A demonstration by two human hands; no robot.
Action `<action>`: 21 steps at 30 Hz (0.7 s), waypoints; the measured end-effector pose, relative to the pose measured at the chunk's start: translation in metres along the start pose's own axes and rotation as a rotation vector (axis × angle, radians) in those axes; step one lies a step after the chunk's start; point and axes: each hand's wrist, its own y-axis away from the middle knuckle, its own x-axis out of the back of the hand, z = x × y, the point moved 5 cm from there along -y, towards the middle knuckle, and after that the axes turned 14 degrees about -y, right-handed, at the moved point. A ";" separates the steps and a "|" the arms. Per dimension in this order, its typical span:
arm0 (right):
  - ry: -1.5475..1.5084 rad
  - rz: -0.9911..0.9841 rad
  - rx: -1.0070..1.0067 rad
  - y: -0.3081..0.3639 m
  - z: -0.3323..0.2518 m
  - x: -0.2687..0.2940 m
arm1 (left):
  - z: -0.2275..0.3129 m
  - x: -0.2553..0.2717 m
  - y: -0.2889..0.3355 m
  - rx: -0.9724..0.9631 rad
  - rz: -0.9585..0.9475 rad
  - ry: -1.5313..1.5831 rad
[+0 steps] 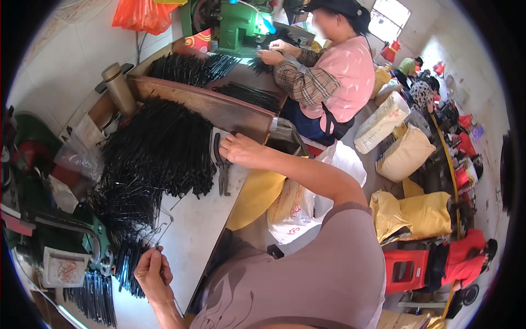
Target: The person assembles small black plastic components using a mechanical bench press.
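My left hand [153,272] is closed in a pinch at the near end of the bench, beside a bundle of thin black strips [130,268]. A small dark tip shows at its fingertips, too small to name. My right hand [239,150] has its fingers curled together at the far side, next to the dark-handled pliers [223,170] lying on the white bench top [189,219]. Whatever it holds is hidden. Between the hands spreads a large heap of thin black strips [159,142]. Bent metal wires [164,223] stick out near my left hand.
A wooden partition [203,107] borders the heap, with a tan flask [119,90] beside it. Beyond, a co-worker in pink [345,77] handles black strips at a green machine [238,27]. A small tray [64,268] stands at left; white sacks [296,211] stand beside the bench.
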 end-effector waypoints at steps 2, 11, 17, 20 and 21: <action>-0.015 0.009 0.011 0.007 -0.001 0.002 | -0.001 0.003 0.000 0.001 0.015 0.003; -0.680 0.577 -0.356 0.029 0.004 0.082 | -0.003 0.000 0.001 -0.042 -0.051 0.074; -1.255 0.721 -0.314 0.012 -0.023 0.146 | -0.003 0.006 0.008 -0.112 -0.034 0.088; -1.639 0.180 -0.423 -0.004 -0.045 0.105 | -0.004 0.010 0.011 -0.117 -0.010 0.041; -1.516 0.236 -0.276 -0.009 -0.049 0.097 | -0.004 0.010 0.012 -0.117 -0.014 0.047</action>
